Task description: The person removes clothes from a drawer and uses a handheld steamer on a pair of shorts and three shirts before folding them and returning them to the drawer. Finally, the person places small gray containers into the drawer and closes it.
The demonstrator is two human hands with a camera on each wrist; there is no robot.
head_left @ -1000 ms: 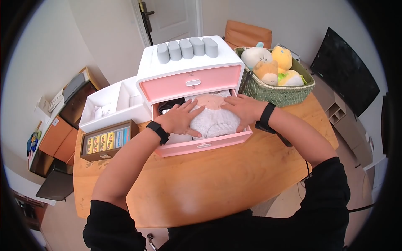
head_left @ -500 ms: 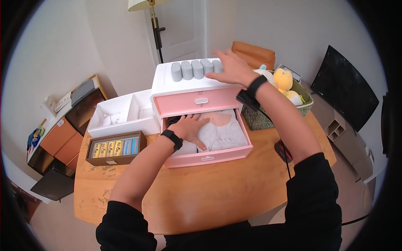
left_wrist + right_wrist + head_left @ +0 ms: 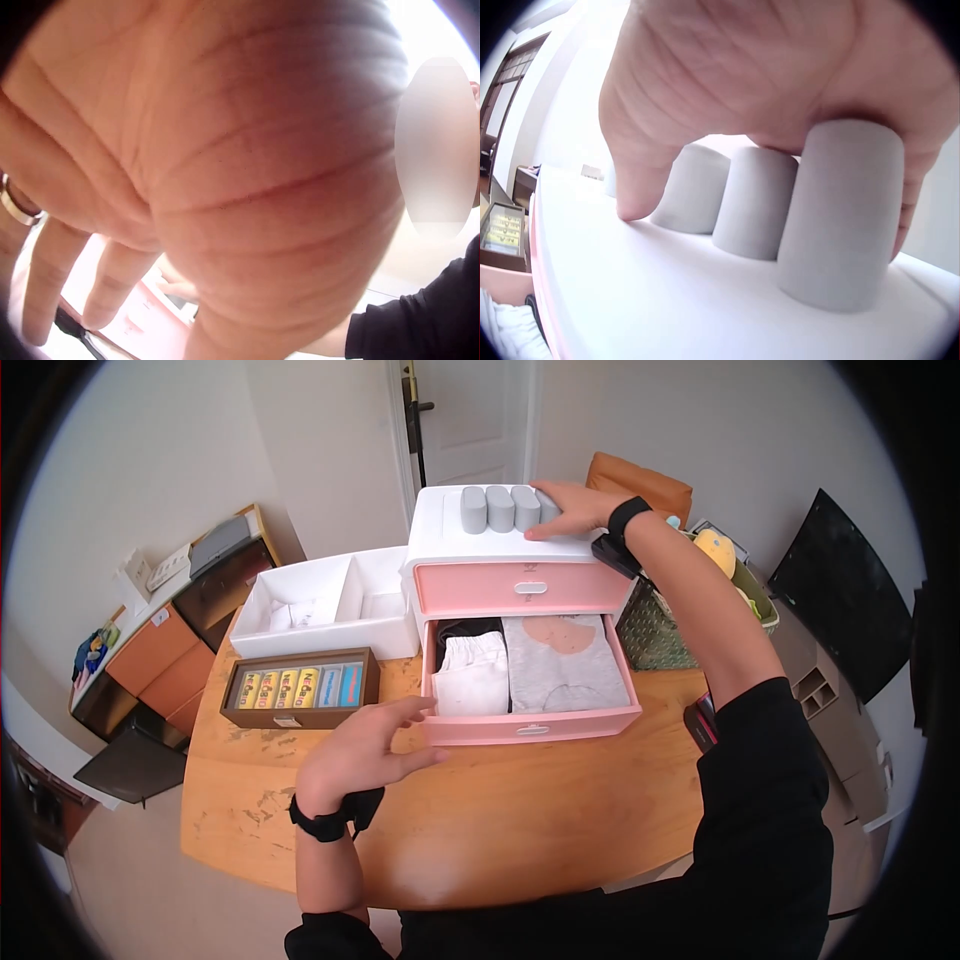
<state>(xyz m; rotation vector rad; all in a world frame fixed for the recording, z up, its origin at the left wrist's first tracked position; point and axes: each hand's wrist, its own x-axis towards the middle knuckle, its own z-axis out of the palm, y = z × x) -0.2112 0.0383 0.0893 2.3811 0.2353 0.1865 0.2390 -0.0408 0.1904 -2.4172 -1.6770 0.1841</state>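
Observation:
Several grey, rounded, tapered upright pieces (image 3: 473, 510) stand in a row on top of a white cabinet (image 3: 435, 550). My right hand (image 3: 578, 508) arches over the row's right end, thumb in front and fingers behind. In the right wrist view, the nearest grey piece (image 3: 844, 217) stands beneath the palm. Below, a pink drawer (image 3: 590, 728) is pulled out, holding folded white clothing (image 3: 474, 675) on the left and a folded grey garment with a peach print (image 3: 565, 670) on the right. My left hand (image 3: 362, 755) hovers by the drawer's front left corner, fingers loose and holding nothing.
On the left stand a divided white box (image 3: 330, 635) and a brown case (image 3: 255, 717) with yellow and blue packs. A green woven basket (image 3: 655, 635) of plush toys stands right of the cabinet, partly behind my right arm. A closed pink drawer (image 3: 480, 588) is above the open one.
Both hands were on the clothes in the drawer. My right hand has risen to the grey pieces on top; my left has drawn back toward me, off the clothes, uncovering the white clothing.

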